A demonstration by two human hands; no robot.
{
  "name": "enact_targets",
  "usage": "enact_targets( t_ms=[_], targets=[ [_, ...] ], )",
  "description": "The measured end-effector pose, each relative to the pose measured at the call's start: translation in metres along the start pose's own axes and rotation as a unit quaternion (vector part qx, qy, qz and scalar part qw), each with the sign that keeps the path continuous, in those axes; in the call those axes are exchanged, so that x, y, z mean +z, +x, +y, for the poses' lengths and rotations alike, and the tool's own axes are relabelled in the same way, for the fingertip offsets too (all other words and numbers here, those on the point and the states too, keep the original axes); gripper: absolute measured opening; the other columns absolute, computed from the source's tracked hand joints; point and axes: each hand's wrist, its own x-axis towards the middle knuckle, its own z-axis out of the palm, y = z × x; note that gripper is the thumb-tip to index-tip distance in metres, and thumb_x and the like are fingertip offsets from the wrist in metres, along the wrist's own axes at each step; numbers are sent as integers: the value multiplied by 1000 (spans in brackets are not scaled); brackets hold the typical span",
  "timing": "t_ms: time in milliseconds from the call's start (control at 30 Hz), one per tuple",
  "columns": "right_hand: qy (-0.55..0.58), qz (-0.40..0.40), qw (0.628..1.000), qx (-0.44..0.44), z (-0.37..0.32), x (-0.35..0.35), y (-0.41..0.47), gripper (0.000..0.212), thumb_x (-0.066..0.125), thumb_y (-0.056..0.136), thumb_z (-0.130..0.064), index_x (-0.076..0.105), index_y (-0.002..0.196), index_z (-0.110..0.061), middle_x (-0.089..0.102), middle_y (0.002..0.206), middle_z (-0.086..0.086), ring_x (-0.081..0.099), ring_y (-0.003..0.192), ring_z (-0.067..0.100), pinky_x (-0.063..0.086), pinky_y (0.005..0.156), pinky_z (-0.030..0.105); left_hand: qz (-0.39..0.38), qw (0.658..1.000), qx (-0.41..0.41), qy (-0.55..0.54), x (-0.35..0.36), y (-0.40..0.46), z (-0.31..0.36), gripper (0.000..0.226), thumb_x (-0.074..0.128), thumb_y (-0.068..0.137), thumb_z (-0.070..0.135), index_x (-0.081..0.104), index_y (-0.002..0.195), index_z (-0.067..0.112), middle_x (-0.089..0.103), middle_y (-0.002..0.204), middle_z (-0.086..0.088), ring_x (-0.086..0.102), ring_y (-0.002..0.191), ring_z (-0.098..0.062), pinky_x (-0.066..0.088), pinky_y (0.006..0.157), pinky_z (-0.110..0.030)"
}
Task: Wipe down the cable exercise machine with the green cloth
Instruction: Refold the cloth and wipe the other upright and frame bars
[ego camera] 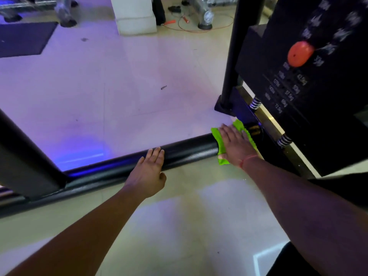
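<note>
— Pale floor tiles (119, 80) lay under violet light. Where was the green cloth (219, 140)?
— On the right end of the black base bar (185, 150), beside the weight stack (310, 80). The right hand (235, 144) pressed it flat, fingers straight.
— And the left hand (148, 172)?
— It rested on the same bar, fingers straight, holding nothing.

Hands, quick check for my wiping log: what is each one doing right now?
Left hand: open, fingers straight, resting on the black base bar.
Right hand: open, pressing the green cloth flat onto the bar's end.
</note>
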Motion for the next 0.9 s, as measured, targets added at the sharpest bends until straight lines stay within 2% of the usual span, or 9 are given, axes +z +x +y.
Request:
enact_targets(
  t_ms=[100, 233, 367, 500, 567, 633, 733, 800, 900],
  targets=[
    [22, -10, 998, -59, -18, -6, 6, 104, 63, 92, -53, -9, 161, -21, -14, 169, -7, -10, 157, 19, 0, 125, 50, -6, 1000, 25, 9, 2, 17, 26, 77, 45, 98, 31, 5, 161, 14, -2, 169, -3, -4, 156, -20, 9, 125, -38],
    [4, 6, 993, -117, 6, -8, 5, 88, 52, 97, -53, -1, 162, -28, -4, 170, -13, 0, 156, 12, 7, 127, 43, -2, 999, 32, 15, 2, 39, 54, 79, 46, 96, 31, 5, 161, 12, 0, 169, -5, -4, 156, -21, 11, 126, -40],
    [90, 68, 993, 17, 71, 9, -7, 76, 49, 101, -47, 14, 162, -19, 10, 170, -3, 7, 157, 18, 12, 126, 40, -24, 998, 50, 21, 1, 46, 73, 80, 46, 98, 33, 1, 161, 15, -7, 169, -3, -8, 156, -20, 9, 126, -38],
    [174, 84, 971, 138, 45, 13, 8, 63, 42, 105, -40, 23, 160, -15, 15, 169, 0, 5, 157, 23, 5, 126, 42, -44, 998, 35, 12, -4, 56, 84, 81, 48, 97, 32, 2, 161, 13, -4, 169, -5, -3, 156, -24, 15, 125, -37],
    [170, 80, 978, 94, 17, 6, 14, 59, 37, 106, -41, 23, 160, -20, 17, 169, -5, 7, 156, 18, 5, 125, 46, -45, 999, 25, 6, -7, 61, 89, 80, 48, 96, 31, 6, 160, 11, 2, 169, -5, -1, 156, -24, 19, 124, -37],
    [136, 71, 988, -22, 1, 2, 15, 59, 38, 106, -42, 23, 160, -24, 20, 168, -8, 12, 155, 15, 7, 125, 45, -43, 999, 15, 9, -9, 65, 93, 80, 48, 95, 32, 8, 160, 10, 6, 168, -6, 3, 155, -25, 22, 123, -37],
    [122, 76, 984, -106, 17, 1, 17, 58, 42, 104, -45, 30, 157, -26, 31, 164, -8, 24, 152, 15, 15, 123, 40, -56, 998, 18, 36, -12, 64, 95, 83, 50, 94, 33, 5, 160, 10, 4, 169, -7, 3, 155, -26, 21, 123, -37],
    [141, 101, 984, -40, 41, 6, 19, 56, 43, 102, -47, 39, 153, -24, 42, 158, -6, 31, 149, 17, 21, 121, 38, -78, 995, 23, 53, -14, 62, 92, 86, 51, 95, 33, -1, 161, 12, -4, 169, -6, -1, 156, -25, 19, 124, -37],
    [182, 114, 971, 106, 51, 11, 19, 53, 44, 102, -45, 42, 149, -22, 42, 157, -6, 25, 151, 16, 19, 122, 41, -101, 991, 32, 85, -19, 64, 90, 88, 50, 94, 30, -5, 160, 13, -8, 169, -6, -2, 156, -24, 18, 124, -35]
  ],
)
